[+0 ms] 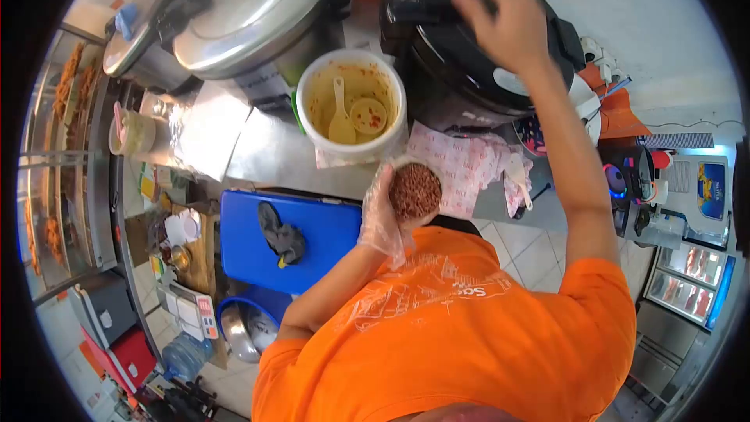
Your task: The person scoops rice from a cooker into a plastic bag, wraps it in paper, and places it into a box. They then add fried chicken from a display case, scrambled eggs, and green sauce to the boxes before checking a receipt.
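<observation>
My left hand (378, 207), in a clear plastic glove, is closed around a small round container of reddish-brown rice (416, 191) in front of my chest. My right hand (508, 19), bare and partly blurred, is over the lid of a large black rice cooker (469, 55), its fingers stretched out near the lid's handle. Between my arms stands a white tub (397, 121) with stained inner walls. Inside it are a pale rice paddle (341, 117) and a small round cup (369, 116).
Two big silver-lidded cookers (242, 0) stand at the back left. Printed paper sheets (449, 164) and another paddle (519, 180) lie on the metal counter (277, 152). A dark glove (281, 234) rests on a blue lid (328, 242) below. A glass food display (66, 148) stands far left.
</observation>
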Action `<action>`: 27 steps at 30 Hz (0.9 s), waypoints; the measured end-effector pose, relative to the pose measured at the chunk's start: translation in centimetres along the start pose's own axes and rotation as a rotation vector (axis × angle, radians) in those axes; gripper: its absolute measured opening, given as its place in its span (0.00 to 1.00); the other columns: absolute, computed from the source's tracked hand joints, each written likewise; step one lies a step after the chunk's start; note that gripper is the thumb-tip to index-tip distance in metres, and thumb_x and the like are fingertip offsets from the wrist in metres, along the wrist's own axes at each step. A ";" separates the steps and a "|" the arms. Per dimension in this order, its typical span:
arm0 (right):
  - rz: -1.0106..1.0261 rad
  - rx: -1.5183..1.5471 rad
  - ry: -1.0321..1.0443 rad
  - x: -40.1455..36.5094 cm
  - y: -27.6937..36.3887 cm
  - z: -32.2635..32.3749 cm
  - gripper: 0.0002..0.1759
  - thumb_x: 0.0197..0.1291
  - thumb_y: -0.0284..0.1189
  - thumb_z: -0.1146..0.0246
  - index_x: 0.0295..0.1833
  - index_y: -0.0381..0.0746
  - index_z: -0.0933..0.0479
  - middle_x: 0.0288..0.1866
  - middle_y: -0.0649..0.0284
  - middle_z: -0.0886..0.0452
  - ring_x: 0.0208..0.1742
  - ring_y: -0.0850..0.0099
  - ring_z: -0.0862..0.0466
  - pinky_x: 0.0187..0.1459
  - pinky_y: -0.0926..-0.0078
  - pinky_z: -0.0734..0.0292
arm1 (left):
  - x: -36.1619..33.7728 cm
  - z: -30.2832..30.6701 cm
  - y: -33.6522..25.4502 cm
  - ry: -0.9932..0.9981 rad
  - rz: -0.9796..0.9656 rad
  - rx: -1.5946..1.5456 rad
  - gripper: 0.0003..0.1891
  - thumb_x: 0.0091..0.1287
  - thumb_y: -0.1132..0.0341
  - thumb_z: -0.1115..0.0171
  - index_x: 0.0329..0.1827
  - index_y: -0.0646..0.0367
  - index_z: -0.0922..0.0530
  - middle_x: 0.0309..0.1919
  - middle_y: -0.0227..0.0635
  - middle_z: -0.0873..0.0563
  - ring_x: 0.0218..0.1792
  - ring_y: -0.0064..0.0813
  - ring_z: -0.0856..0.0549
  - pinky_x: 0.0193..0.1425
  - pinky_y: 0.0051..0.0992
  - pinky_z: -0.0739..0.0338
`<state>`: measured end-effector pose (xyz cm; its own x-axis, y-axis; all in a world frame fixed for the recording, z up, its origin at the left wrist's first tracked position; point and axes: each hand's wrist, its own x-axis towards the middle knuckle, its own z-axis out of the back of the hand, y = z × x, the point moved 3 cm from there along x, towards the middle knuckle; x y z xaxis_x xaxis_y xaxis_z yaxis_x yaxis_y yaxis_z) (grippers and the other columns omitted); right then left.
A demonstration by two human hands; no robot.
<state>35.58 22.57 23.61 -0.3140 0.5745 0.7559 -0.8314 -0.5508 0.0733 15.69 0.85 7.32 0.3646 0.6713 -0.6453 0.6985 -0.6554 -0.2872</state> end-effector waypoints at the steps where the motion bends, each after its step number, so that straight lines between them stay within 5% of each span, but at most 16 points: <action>1: -0.357 0.000 0.212 2.7 -1.3 -0.9 0.27 0.63 0.51 0.34 0.60 0.46 0.18 0.57 0.54 0.16 0.61 0.54 0.19 0.65 0.56 0.28 | -0.4 0.0 0.4 -0.012 0.007 -0.012 0.30 0.74 0.40 0.45 0.63 0.58 0.25 0.54 0.41 0.15 0.54 0.41 0.12 0.50 0.47 0.10; 2: -0.227 0.175 0.348 6.8 -2.4 -1.7 0.32 0.73 0.51 0.46 0.76 0.48 0.33 0.84 0.45 0.48 0.81 0.43 0.44 0.77 0.41 0.46 | -0.4 -0.3 0.6 -0.013 -0.015 -0.017 0.30 0.74 0.40 0.45 0.63 0.57 0.25 0.54 0.41 0.15 0.53 0.41 0.12 0.50 0.47 0.10; 4: -0.227 -0.277 0.108 4.4 -3.5 -12.2 0.30 0.75 0.48 0.51 0.74 0.43 0.31 0.73 0.45 0.29 0.74 0.45 0.33 0.73 0.36 0.43 | 0.4 0.2 1.8 0.008 -0.014 -0.086 0.27 0.74 0.41 0.44 0.62 0.54 0.24 0.53 0.39 0.15 0.51 0.41 0.12 0.47 0.47 0.11; 5: -0.435 -0.131 0.454 4.5 -0.5 -11.7 0.28 0.74 0.46 0.49 0.71 0.39 0.28 0.68 0.45 0.26 0.71 0.45 0.30 0.72 0.34 0.42 | 0.5 0.7 2.6 -0.005 -0.014 -0.091 0.27 0.74 0.41 0.44 0.62 0.54 0.24 0.53 0.39 0.15 0.51 0.41 0.12 0.47 0.47 0.11; 6: -0.322 -0.222 0.178 4.2 -0.2 -12.2 0.28 0.73 0.45 0.48 0.69 0.38 0.27 0.70 0.44 0.28 0.72 0.44 0.31 0.73 0.35 0.43 | 0.8 1.0 3.1 -0.034 -0.058 -0.056 0.27 0.74 0.41 0.44 0.61 0.54 0.23 0.53 0.39 0.15 0.51 0.41 0.12 0.46 0.46 0.11; 9: -0.120 -0.118 0.160 3.1 -1.6 -12.5 0.30 0.73 0.47 0.47 0.72 0.40 0.30 0.73 0.44 0.30 0.73 0.43 0.33 0.73 0.35 0.44 | -0.1 0.0 4.5 -0.138 -0.105 -0.042 0.28 0.74 0.40 0.44 0.61 0.57 0.23 0.51 0.40 0.14 0.50 0.41 0.12 0.45 0.46 0.11; 12: -0.102 -0.179 0.082 -2.6 2.8 -5.7 0.30 0.69 0.44 0.40 0.70 0.37 0.29 0.72 0.40 0.33 0.72 0.47 0.33 0.70 0.40 0.38 | 0.5 2.5 6.4 -0.186 -0.109 -0.041 0.30 0.73 0.39 0.45 0.63 0.58 0.24 0.55 0.43 0.15 0.52 0.43 0.13 0.48 0.47 0.11; 13: -0.065 -0.276 0.175 -5.7 4.2 -3.8 0.32 0.64 0.53 0.36 0.67 0.46 0.23 0.69 0.47 0.26 0.70 0.48 0.27 0.71 0.43 0.40 | 0.4 2.7 6.8 -0.195 -0.106 -0.036 0.30 0.73 0.39 0.45 0.63 0.58 0.24 0.55 0.43 0.15 0.52 0.43 0.13 0.48 0.47 0.11; 14: -0.123 -0.193 0.173 -9.7 4.2 -3.3 0.35 0.64 0.54 0.37 0.71 0.48 0.28 0.74 0.44 0.34 0.74 0.44 0.34 0.73 0.36 0.51 | 0.2 2.9 7.1 -0.233 -0.096 -0.042 0.31 0.74 0.39 0.46 0.63 0.58 0.25 0.55 0.43 0.16 0.53 0.43 0.13 0.48 0.47 0.11; 19: -0.094 -0.226 -0.083 -14.0 3.7 -2.1 0.20 0.64 0.47 0.36 0.57 0.51 0.16 0.61 0.66 0.19 0.64 0.65 0.22 0.73 0.51 0.44 | 1.0 2.6 8.4 -0.200 -0.143 0.003 0.32 0.74 0.39 0.47 0.66 0.58 0.28 0.59 0.45 0.17 0.57 0.45 0.15 0.56 0.53 0.15; 21: -0.081 -0.193 -0.083 -13.7 4.4 -1.2 0.18 0.66 0.44 0.37 0.56 0.51 0.17 0.59 0.67 0.17 0.64 0.65 0.21 0.74 0.53 0.45 | 1.7 2.0 9.1 -0.184 -0.155 -0.022 0.32 0.75 0.39 0.48 0.67 0.59 0.29 0.59 0.46 0.18 0.58 0.48 0.16 0.60 0.54 0.17; 24: -0.058 0.300 -0.133 -14.8 2.6 -1.7 0.13 0.68 0.31 0.39 0.56 0.46 0.17 0.61 0.62 0.19 0.64 0.58 0.21 0.74 0.49 0.42 | 3.3 2.0 9.9 -0.063 -0.157 -0.037 0.31 0.76 0.40 0.49 0.66 0.60 0.28 0.58 0.48 0.17 0.56 0.45 0.15 0.61 0.47 0.17; 26: -0.208 0.458 -0.164 -19.2 2.8 -0.3 0.14 0.71 0.29 0.40 0.59 0.42 0.20 0.65 0.62 0.21 0.65 0.60 0.21 0.71 0.54 0.35 | 3.6 1.6 10.5 -0.090 -0.176 -0.027 0.31 0.76 0.40 0.50 0.65 0.59 0.27 0.57 0.48 0.16 0.55 0.44 0.14 0.58 0.46 0.16; 27: -0.518 0.657 -0.135 -22.9 3.3 -0.5 0.14 0.70 0.30 0.40 0.59 0.41 0.21 0.63 0.62 0.20 0.64 0.63 0.21 0.68 0.54 0.33 | 3.8 1.4 10.8 -0.116 -0.189 -0.017 0.31 0.75 0.39 0.50 0.65 0.59 0.26 0.56 0.47 0.15 0.53 0.43 0.13 0.55 0.44 0.15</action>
<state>39.82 7.95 6.17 0.1252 0.7972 0.5906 -0.4066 -0.5018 0.7635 23.72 -4.12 0.77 0.1537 0.7366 -0.6586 0.7584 -0.5152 -0.3992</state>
